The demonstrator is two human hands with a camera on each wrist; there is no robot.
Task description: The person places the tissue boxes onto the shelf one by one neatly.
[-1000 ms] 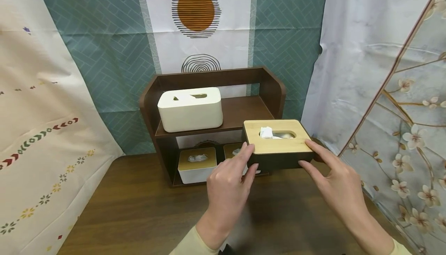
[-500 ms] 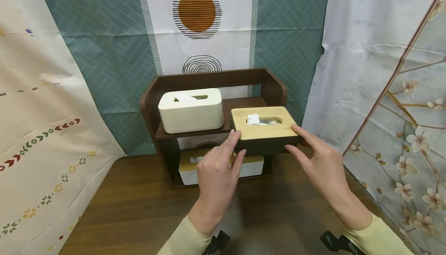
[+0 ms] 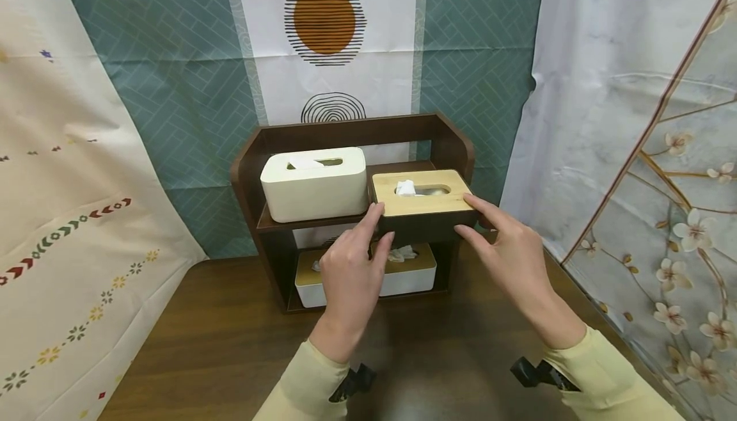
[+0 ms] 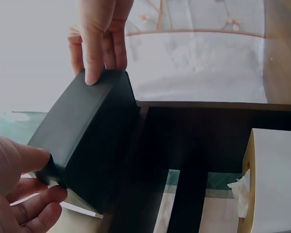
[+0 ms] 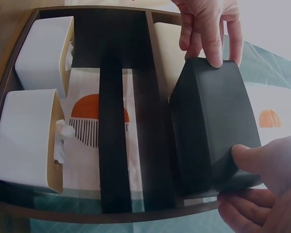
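Note:
A black tissue box (image 3: 428, 228) with a light wooden lid is held level at the right half of the upper shelf, in front of it or just over its edge; I cannot tell whether it touches. My left hand (image 3: 348, 274) grips its left end, thumb on the front and fingers toward the lid. At the other end my right hand (image 3: 514, 254) pinches the corner between thumb and fingers. White tissue pokes from the lid's slot. Beside it on the upper shelf stands a cream tissue box (image 3: 313, 192). In the right wrist view the black box's (image 5: 223, 116) underside shows.
The dark brown two-tier rack (image 3: 345, 132) stands on a wooden table (image 3: 219, 344). Its lower tier holds two white tissue boxes with wooden lids, a right one (image 3: 410, 281) and a left one (image 3: 311, 294) partly behind my left hand. Patterned cloths (image 3: 483, 56) hang around.
Both hands have carried the black tissue box left and farther up, from the rack's right front to the upper shelf's right half. The other tissue boxes stay in place.

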